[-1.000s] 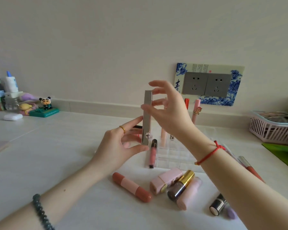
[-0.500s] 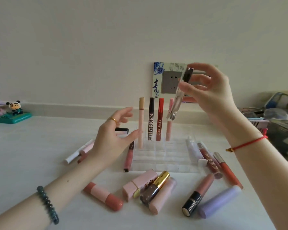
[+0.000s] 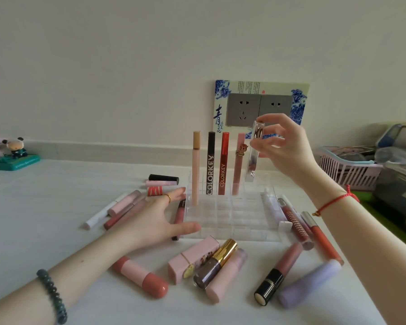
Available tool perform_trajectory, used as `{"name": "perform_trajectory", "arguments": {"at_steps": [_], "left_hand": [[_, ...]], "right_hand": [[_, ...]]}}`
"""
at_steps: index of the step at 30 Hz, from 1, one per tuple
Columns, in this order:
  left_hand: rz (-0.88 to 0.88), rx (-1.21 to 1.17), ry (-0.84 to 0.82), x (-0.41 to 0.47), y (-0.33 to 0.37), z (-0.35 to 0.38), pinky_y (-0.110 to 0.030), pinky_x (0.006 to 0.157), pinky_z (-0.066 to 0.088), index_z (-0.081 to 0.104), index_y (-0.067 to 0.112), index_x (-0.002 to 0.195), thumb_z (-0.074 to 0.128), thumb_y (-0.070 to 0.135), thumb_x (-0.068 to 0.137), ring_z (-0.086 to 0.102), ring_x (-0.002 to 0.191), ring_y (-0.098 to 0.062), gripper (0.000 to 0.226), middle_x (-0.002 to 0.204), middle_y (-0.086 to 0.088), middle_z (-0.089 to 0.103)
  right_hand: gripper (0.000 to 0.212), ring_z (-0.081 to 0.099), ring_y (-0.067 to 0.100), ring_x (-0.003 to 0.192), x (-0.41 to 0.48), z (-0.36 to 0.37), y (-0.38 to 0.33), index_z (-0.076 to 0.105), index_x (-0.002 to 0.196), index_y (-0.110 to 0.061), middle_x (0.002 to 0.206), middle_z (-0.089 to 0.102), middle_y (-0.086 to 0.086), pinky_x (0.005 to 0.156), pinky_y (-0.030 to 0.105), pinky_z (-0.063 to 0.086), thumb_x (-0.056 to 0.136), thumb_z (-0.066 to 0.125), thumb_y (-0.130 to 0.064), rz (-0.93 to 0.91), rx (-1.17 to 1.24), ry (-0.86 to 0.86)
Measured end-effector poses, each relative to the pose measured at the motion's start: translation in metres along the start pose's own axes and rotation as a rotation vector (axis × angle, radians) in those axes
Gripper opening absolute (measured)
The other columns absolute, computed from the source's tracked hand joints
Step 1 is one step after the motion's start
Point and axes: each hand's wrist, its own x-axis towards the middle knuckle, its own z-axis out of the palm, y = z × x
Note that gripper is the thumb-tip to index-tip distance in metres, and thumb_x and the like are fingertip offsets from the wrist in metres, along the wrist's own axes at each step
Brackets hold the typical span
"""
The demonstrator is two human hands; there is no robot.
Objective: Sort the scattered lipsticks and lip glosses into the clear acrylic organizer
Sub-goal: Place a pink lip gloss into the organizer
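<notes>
Head, right hand [image 3: 288, 148] pinching clear tube [image 3: 253, 158], COLORKEY black tube [image 3: 210, 164], red tube [image 3: 223, 165]

The left hand [image 3: 159, 221] hid part of a dark pink gloss [image 3: 179, 213] by the organizer's [image 3: 232, 232] left wall, and part of a red-and-white tube [image 3: 154, 191]. At the worktop's [image 3: 45, 207] far right edge I couldn't make out the blurred basket's [image 3: 345, 171] contents.

White table [image 3: 45, 231], clear acrylic organizer [image 3: 232, 219], scattered lipsticks [image 3: 138, 275] around it, pink basket [image 3: 347, 174], perhaps a panda figurine [image 3: 15, 147]
</notes>
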Motion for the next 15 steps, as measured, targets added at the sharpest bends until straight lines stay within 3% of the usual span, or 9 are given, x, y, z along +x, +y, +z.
{"name": "perform_trajectory", "arguments": {"at_steps": [3,7,11,15], "left_hand": [[0.031,0.071,-0.018,-0.004,0.004,0.0,-0.012,0.093,0.025,0.029,0.038,0.139,0.057,0.077,0.044,0.029,0.116,0.012,0.106,0.122,0.035,0.03],[0.058,0.087,0.003,-0.004,0.004,0.001,-0.006,0.09,0.022,0.03,0.035,0.139,0.065,0.063,0.06,0.026,0.112,0.015,0.091,0.137,0.027,0.035],[0.054,0.1,-0.01,-0.004,0.002,0.002,-0.01,0.096,0.022,0.029,0.032,0.14,0.056,0.07,0.051,0.03,0.127,0.005,0.1,0.144,0.02,0.034],[0.061,0.101,-0.004,-0.004,0.002,0.002,-0.007,0.092,0.022,0.029,0.032,0.14,0.059,0.068,0.055,0.03,0.121,0.009,0.097,0.144,0.019,0.035]], "right_hand": [[0.04,0.068,0.017,0.075,-0.001,0.0,0.005,0.054,0.109,-0.022,0.092,0.062,-0.002,0.059,0.029,0.059,0.076,0.07,-0.008,0.008,-0.024,-0.027],[0.04,0.068,0.018,0.073,-0.003,0.001,0.012,0.054,0.107,-0.024,0.094,0.064,0.004,0.058,0.029,0.059,0.076,0.071,-0.006,0.045,-0.021,-0.067],[0.04,0.067,0.017,0.071,-0.004,0.002,0.017,0.054,0.107,-0.023,0.092,0.063,0.003,0.056,0.027,0.059,0.075,0.071,-0.005,0.062,-0.016,-0.077],[0.041,0.067,0.016,0.071,-0.006,0.003,0.02,0.054,0.108,-0.022,0.089,0.062,-0.004,0.057,0.025,0.058,0.075,0.071,-0.005,0.084,-0.003,-0.084]]}}
